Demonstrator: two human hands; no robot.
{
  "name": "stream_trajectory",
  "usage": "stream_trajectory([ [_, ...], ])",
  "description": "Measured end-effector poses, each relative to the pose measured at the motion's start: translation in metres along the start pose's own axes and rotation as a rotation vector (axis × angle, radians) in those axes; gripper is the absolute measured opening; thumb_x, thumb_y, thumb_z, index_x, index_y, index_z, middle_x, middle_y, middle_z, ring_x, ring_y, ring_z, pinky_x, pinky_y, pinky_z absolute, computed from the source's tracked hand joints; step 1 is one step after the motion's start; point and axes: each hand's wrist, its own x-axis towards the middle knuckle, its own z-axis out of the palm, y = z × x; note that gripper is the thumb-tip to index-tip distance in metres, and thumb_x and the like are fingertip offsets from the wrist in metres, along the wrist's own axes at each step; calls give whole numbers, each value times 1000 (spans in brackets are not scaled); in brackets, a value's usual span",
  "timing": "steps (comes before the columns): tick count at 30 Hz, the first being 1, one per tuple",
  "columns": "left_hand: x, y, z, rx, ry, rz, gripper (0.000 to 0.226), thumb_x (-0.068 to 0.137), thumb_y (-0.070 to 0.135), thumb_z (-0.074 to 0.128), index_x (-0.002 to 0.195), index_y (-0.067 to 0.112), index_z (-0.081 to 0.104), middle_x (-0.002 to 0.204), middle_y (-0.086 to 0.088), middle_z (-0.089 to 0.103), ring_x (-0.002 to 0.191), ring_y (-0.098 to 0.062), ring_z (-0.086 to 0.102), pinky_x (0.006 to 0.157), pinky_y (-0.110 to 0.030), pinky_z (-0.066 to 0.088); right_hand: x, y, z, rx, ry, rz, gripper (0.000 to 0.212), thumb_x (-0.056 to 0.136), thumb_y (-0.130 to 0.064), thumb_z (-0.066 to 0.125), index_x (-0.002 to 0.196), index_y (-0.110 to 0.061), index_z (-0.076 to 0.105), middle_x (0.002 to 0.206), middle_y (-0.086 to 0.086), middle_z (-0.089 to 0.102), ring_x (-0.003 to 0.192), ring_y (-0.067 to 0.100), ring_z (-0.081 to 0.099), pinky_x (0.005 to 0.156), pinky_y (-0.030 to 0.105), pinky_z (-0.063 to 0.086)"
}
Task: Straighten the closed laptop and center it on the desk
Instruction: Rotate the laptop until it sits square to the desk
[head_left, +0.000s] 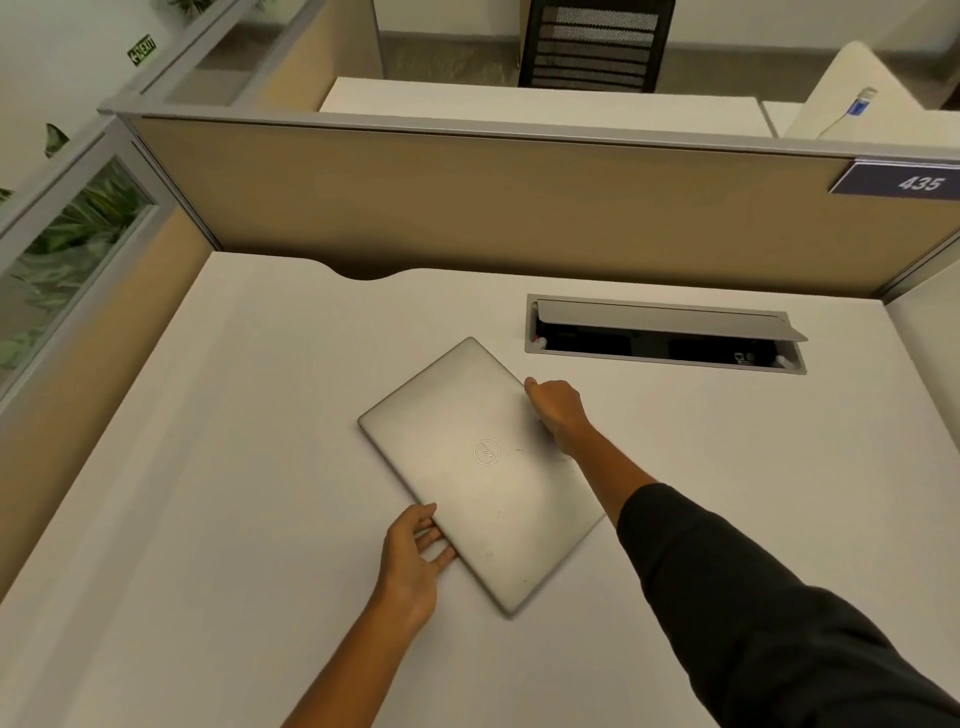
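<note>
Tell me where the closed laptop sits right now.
In the head view, the laptop lies skewed mid-desk between the left hand and right hand, near the open cable box.

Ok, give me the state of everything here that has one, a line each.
Laptop: closed, flat on the desk, skewed.
Cable hatch: lid propped open.
Left hand: fingers under the laptop's near-left edge.
Right hand: gripping the laptop's far-right edge.

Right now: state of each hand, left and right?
Left hand: fingers tucked under the near-left edge of the closed silver laptop, holding it.
Right hand: closed over the laptop's far-right edge.
</note>
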Motion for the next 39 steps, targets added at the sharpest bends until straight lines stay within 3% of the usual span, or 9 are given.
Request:
stream_trajectory([
  [5, 8, 8, -14, 80, -27, 45, 19, 93, 24, 67, 103, 11, 76, 102, -10, 73, 105, -28, 72, 91, -48, 63, -11, 9, 1, -152, 26, -107, 40, 106, -34, 46, 74, -12, 54, 82, 4, 56, 89, 29, 52, 87, 38, 39],
  [11, 41, 56, -20, 257, 31, 193, 26, 103, 26, 63, 123, 12, 71, 117, -9, 71, 109, -24, 67, 95, -45, 59, -39, 52, -8, -228, 140, -119, 43, 105, -37, 50, 138, -16, 68, 140, 8, 65, 134, 32, 54, 117, 48, 40],
  [15, 68, 111, -11, 543, 107, 338, 22, 102, 26, 65, 117, 10, 66, 113, -12, 62, 113, -28, 57, 101, -42, 50, -61, 94, -15, -257, 291, -27, 46, 103, -38, 52, 143, -19, 65, 145, 8, 60, 137, 33, 50, 115, 48, 40],
  [19, 81, 157, 2, 833, 98, 393, 68, 101, 34, 66, 159, 5, 43, 164, -16, 45, 150, -35, 47, 121, -46, 40, -84, 126, -15, -187, 385, 49, 51, 101, -31, 57, 147, -10, 57, 149, 14, 51, 139, 37, 44, 113, 46, 40],
  [23, 88, 171, 12, 1020, 30, 411, 67, 101, 30, 68, 158, 5, 45, 162, -15, 49, 150, -32, 47, 123, -42, 38, -99, 137, -11, 97, 400, 152, 47, 95, -22, 63, 133, 5, 56, 136, 21, 52, 122, 41, 57, 106, 48, 50],
  [25, 88, 171, 19, 1080, 9, 428, 38, 98, 26, 69, 132, 8, 65, 139, -16, 60, 133, -30, 57, 114, -39, 42, -105, 138, -6, 233, 404, 206, 34, 92, -21, 63, 113, 5, 58, 118, 19, 61, 103, 36, 63, 90, 44, 56],
  [27, 86, 169, 24, 1112, -24, 442, 20, 98, 22, 69, 115, 12, 68, 126, -14, 62, 122, -29, 59, 107, -37, 42, -111, 138, 0, 321, 371, 245, 21, 90, -20, 62, 96, 1, 58, 97, 14, 61, 81, 27, 56, 67, 32, 49],
  [29, 88, 168, 27, 1147, -43, 441, 37, 99, 20, 69, 130, 1, 69, 133, -17, 67, 131, -37, 61, 111, -40, 46, -115, 138, 5, 417, 329, 276, 14, 89, -15, 61, 86, -1, 58, 85, 10, 57, 72, 23, 51, 57, 28, 40],
  [39, 88, 158, 25, 1015, -6, 418, 20, 92, 19, 73, 103, 3, 73, 120, -18, 71, 117, -37, 64, 96, -39, 50, -111, 124, 4, 662, 315, 349, 19, 88, -24, 72, 90, -9, 61, 116, 12, 66, 87, 23, 61, 70, 34, 51],
])
